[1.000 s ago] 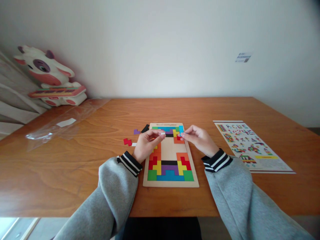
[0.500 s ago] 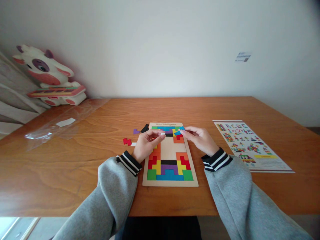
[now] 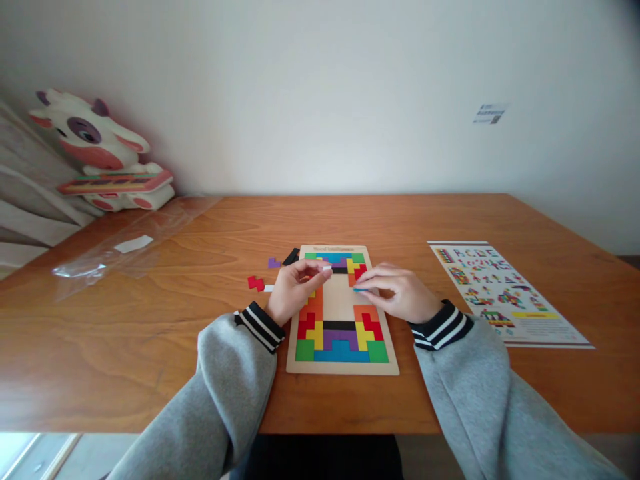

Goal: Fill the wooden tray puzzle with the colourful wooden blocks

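A wooden puzzle board [image 3: 343, 368] lies flat on the table, with coloured block pieces set along its two ends and sides and bare wood in its middle. Over its left side, my left hand [image 3: 299, 285] is closed, pinching a small white puzzle piece [image 3: 327, 268] between thumb and fingertips. My right hand [image 3: 400, 291] is at the board's right side, fingers closed on a blue puzzle piece [image 3: 359, 290], seen nearly edge-on. I cannot tell whether the blue piece touches the board. Each hand covers some of the side pieces.
Left of the board lie a red piece [image 3: 255, 284], a purple piece [image 3: 273, 263], a black piece [image 3: 291, 256] and a white piece [image 3: 269, 289]. A printed pattern sheet [image 3: 510, 293] is on the right. Clear plastic wrap [image 3: 100, 267] and a toy cow [image 3: 105, 153] are at the left.
My right hand has moved down and slightly inward with the blue piece, which has turned from face-on to nearly edge-on. My left hand has stayed almost still with the white piece.
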Available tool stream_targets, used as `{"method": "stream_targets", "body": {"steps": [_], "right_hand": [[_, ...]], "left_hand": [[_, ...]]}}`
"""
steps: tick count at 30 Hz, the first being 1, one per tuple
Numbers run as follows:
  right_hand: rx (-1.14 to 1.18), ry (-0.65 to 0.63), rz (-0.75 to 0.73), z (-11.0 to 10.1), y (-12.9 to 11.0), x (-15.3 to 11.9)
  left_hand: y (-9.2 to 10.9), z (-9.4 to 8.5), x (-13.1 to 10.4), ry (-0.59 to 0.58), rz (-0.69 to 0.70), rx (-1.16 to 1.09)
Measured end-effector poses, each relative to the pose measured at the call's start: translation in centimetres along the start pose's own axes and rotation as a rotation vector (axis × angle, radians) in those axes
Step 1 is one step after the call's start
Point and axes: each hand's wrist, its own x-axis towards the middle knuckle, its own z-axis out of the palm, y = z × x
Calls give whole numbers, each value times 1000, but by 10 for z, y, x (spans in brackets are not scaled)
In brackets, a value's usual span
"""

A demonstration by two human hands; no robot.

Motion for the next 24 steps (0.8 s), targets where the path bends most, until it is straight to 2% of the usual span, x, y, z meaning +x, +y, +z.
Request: {"method": "stream_targets", "body": {"steps": [3,10,15,24], "right_hand": [[-24,-57,-55,2,0,-8],[-141,-48,-194,2,7,-18],[-207,-49,-117,1,10,-22],[-147,17,10,4,13,-22]], "left_hand": [[-2,0,1,-2,-3,-14],[-5,0,2,-11,-10,-13],[-4,0,2,-23,-19,-23],[-6,-2,2,-41,-25,-35]]}}
